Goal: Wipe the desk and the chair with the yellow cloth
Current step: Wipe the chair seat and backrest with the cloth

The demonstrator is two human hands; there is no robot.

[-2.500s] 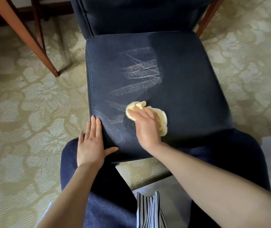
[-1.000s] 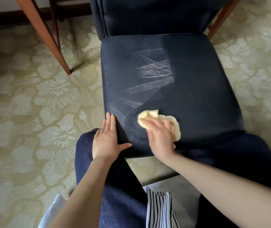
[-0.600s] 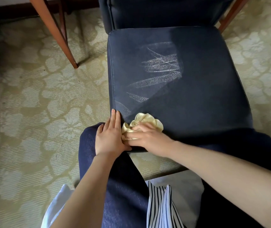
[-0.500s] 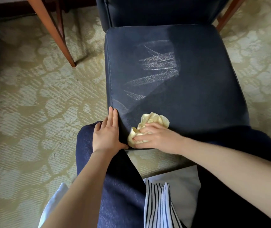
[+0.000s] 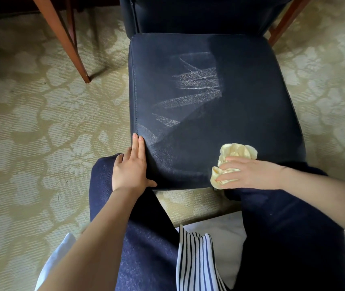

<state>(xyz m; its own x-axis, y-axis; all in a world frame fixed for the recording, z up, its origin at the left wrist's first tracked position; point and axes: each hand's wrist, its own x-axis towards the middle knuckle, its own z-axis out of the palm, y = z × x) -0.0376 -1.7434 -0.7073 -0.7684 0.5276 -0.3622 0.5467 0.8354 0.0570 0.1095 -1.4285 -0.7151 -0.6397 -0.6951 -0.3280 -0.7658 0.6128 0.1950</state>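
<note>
A dark blue chair [image 5: 240, 85] stands in front of me, its seat streaked with pale wipe marks left of the middle. The crumpled yellow cloth [image 5: 235, 153] lies on the seat's front edge, right of centre. My right hand [image 5: 251, 172] presses on the cloth, fingers pointing left with their tips curled onto the cloth's lower fold. My left hand [image 5: 130, 168] rests flat on the seat's front left corner, fingers straight, thumb along the front edge. The desk top is out of view.
Wooden legs [image 5: 62, 36] of another piece of furniture stand at the upper left on the patterned beige carpet [image 5: 31, 133]. A wooden chair leg [image 5: 282, 22] shows at the upper right. My knees in dark trousers sit close under the seat's front edge.
My right hand has slid the cloth along the seat's front edge, first left toward my left hand, then right to the front right part. My left hand has stayed put.
</note>
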